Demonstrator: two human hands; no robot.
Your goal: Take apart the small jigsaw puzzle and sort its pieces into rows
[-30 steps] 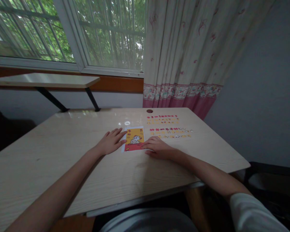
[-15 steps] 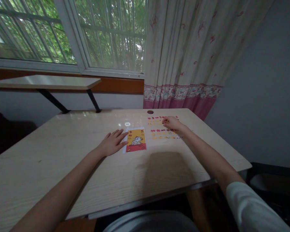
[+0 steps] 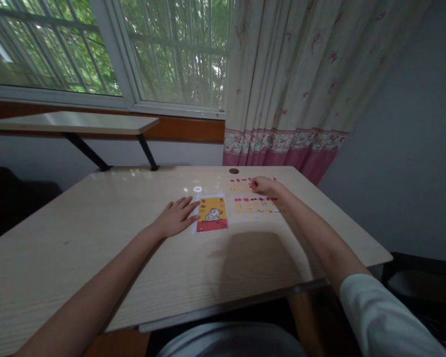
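Note:
A small picture card (image 3: 211, 214), orange above and red below with a white animal on it, lies flat on the light wooden table (image 3: 96, 238). My left hand (image 3: 177, 217) rests flat beside its left edge, fingers stretched out and touching the card. To the right lie rows of small red and yellow pieces (image 3: 255, 204). My right hand (image 3: 264, 185) reaches over the far rows with fingers curled down onto the pieces. Whether it holds one is hidden.
A round hole (image 3: 234, 171) sits near the table's far edge. Behind are a window (image 3: 134, 54), a narrow shelf on black brackets (image 3: 74, 123) and a flowered curtain with a pink hem (image 3: 290, 99). The table's right edge drops off beside a grey wall.
My right hand left the card's right edge and reached forward to the far rows of small pieces. My left hand stayed beside the card.

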